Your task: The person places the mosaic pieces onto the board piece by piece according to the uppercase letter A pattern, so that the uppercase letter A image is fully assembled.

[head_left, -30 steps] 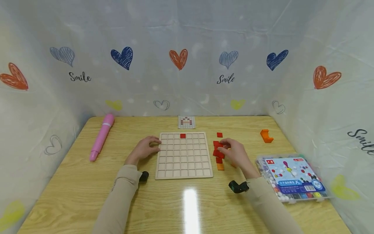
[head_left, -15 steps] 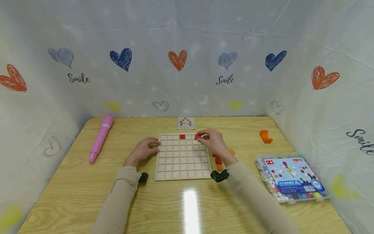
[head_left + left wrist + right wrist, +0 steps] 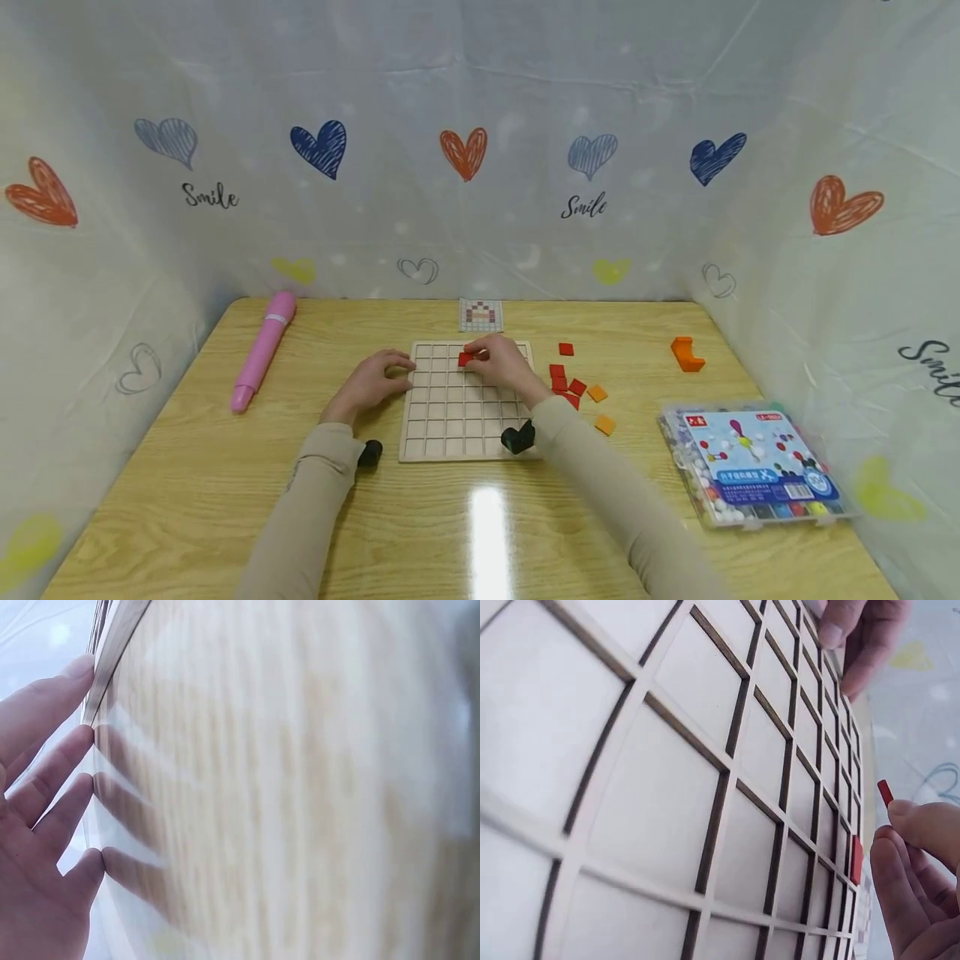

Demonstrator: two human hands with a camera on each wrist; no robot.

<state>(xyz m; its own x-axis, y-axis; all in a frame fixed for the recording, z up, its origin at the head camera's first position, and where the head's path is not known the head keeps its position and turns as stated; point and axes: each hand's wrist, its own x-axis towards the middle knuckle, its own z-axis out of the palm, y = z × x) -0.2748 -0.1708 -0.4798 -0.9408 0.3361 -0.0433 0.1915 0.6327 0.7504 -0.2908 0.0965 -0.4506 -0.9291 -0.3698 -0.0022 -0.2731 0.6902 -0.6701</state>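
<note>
A wooden grid board (image 3: pixel 442 417) lies in the middle of the table. My right hand (image 3: pixel 501 364) is over its far rows and pinches a red square tile (image 3: pixel 885 793) between thumb and finger, raised off the board in the right wrist view. Just beyond it, another red tile (image 3: pixel 856 859) sits in a cell of the far row. My left hand (image 3: pixel 375 382) rests at the board's left edge. In the left wrist view the left thumb touches the board's side, and the fingertips (image 3: pixel 91 859) meet the wooden tabletop.
Several loose red tiles (image 3: pixel 558 382) and orange tiles (image 3: pixel 597 393) lie right of the board. A pattern card (image 3: pixel 481 316) is behind it. Further right are an orange bracket-shaped piece (image 3: pixel 686 354) and a plastic box of beads (image 3: pixel 765 467). A pink cylinder (image 3: pixel 264 350) lies left.
From the loose tiles at the right, my right hand has brought a red tile leftward over the board, past the far-right cells, to near the placed tile. My left hand stays at the edge.
</note>
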